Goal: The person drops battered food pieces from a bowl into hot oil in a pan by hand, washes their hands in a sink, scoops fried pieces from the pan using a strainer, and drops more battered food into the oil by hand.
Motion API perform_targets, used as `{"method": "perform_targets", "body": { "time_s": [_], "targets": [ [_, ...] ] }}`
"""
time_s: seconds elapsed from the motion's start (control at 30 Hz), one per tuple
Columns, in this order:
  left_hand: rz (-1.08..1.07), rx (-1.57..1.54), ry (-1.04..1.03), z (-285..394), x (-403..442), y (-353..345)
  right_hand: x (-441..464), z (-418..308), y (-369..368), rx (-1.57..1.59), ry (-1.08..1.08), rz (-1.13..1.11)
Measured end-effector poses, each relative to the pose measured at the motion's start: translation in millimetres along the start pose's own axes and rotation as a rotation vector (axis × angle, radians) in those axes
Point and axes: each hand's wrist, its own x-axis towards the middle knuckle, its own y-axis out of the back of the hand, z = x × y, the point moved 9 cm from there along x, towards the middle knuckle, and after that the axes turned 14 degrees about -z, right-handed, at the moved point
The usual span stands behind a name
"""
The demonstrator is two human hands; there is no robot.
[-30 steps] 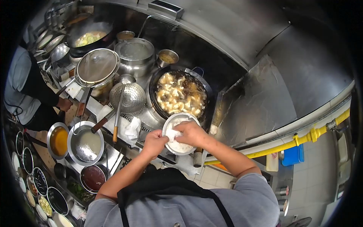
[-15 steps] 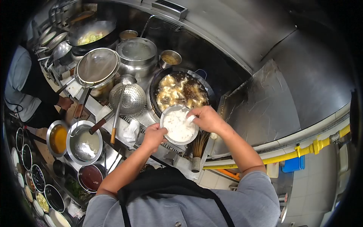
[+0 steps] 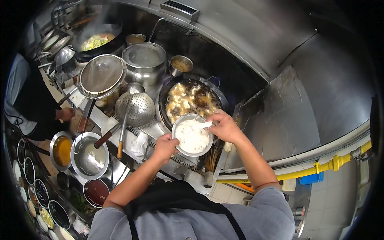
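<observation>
Metal bowl [image 3: 195, 155], head view: the bowl was held in front of the wok [image 3: 161, 105], overlapping its near rim; contact between the two could not be confirmed. Its opening faced upward, apparently to retain the white-coated pieces [image 3: 189, 138] inside. The nearness to the wok, which contained browned pieces [image 3: 181, 102] in dark oil, presumably kept the reach between both vessels short.

Left hand [image 3: 164, 149]: closed on the bowl's near-left side, thumb over the rim; the fingers underneath were mostly hidden. This grip probably steadied the bowl.

Right hand [image 3: 225, 127]: thumb and fingers pinched together on one white strip [image 3: 205, 125] at the bowl's far-right rim. The narrow pinch suggested single-piece handling.

Adjacent items: the perforated ladle [image 3: 137, 107] lay left of the wok, wooden handle pointing toward the person, likely for ready access. A bristle brush [image 3: 212, 157] stood just beside the bowl.
</observation>
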Motion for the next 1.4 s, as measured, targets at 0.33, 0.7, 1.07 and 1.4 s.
{"method": "perform_targets", "body": {
  "time_s": [0.33,0.7,1.07,1.4],
  "targets": [
    [-0.021,-0.065,-0.057,6.9,-19.5,16.5,32.3,63.5,27.2,0.67,-0.145,0.233],
    [0.235,0.005,-0.112,10.4,-95.8,89.2,108.9,179.3,-17.2,0.339,-0.486,0.149],
    [0.31,0.018,-0.114,8.5,-113.6,99.0,128.7,118.1,39.0,0.506,-0.191,0.411],
    [0.038,-0.017,-0.102,27.9,-58.1,17.1,26.0,-31.9,-71.1,-0.68,-0.014,-0.349]
  ]
}}
